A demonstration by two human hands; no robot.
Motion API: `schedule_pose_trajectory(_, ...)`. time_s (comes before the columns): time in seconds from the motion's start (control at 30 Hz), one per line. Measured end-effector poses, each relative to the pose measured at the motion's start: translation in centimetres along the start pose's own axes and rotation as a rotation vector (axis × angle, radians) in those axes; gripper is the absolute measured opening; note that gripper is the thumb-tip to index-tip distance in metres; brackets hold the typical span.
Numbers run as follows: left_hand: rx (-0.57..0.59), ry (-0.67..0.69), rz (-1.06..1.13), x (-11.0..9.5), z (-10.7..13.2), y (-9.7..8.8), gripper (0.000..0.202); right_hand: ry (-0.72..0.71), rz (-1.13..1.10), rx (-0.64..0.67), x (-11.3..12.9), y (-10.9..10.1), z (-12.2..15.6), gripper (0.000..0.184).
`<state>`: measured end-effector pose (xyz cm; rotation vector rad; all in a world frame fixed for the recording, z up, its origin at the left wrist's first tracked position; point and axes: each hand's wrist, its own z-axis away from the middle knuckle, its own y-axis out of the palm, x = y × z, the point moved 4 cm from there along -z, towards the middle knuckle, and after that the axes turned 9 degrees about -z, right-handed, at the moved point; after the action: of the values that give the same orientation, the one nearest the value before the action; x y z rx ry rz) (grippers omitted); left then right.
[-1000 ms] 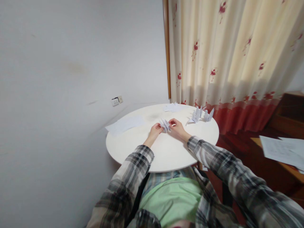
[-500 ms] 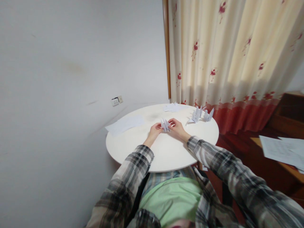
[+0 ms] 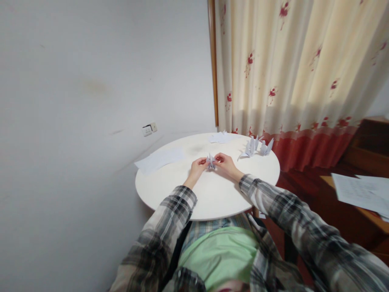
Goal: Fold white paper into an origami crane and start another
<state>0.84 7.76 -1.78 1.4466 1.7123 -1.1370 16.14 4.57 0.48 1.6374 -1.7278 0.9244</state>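
Observation:
Between my two hands, over the middle of the round white table point(image 3: 209, 198), is a small folded paper crane point(image 3: 210, 162). My left hand point(image 3: 199, 165) pinches its left side, fingers closed. On the other side, my right hand point(image 3: 224, 161) grips the right part between thumb and fingers. The fingertips cover some of the crane's edges. Farther right on the table stand several finished-looking paper cranes point(image 3: 251, 147), with one more crane point(image 3: 266, 147) beside them near the edge.
White paper sheets point(image 3: 159, 159) lie at the table's left, and more paper point(image 3: 223, 138) lies at the far edge. A patterned curtain point(image 3: 282, 81) hangs behind. At right, printed sheets point(image 3: 360, 192) rest on a wooden surface. A wall socket point(image 3: 147, 130) is at left.
The crane's shape between my fingers has altered: its broad upright flaps now look spread outward, with a point showing in the middle. Both hands stay in nearly the same place.

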Motion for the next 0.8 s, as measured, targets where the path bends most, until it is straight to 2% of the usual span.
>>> schedule_pose_trajectory(0.27,-0.034,-0.024,0.011,-0.1,0.0,-0.2,0.023,0.008,-0.029,-0.019,-0.1,-0.1,-0.1,0.014)
schedule_pose_trajectory(0.43,-0.036,-0.021,-0.026,-0.5,0.3,-0.3,0.024,0.024,-0.048,0.002,-0.4,0.0,0.0,0.019)
schedule_pose_trajectory(0.6,-0.071,-0.008,0.003,-0.8,0.3,-0.6,0.023,0.020,-0.048,-0.082,-0.5,-0.5,-0.2,0.021)
schedule_pose_trajectory(0.8,-0.131,-0.067,0.074,-1.0,0.4,-1.0,0.039,0.076,-0.148,-0.145,-1.1,-1.0,-0.6,0.023)
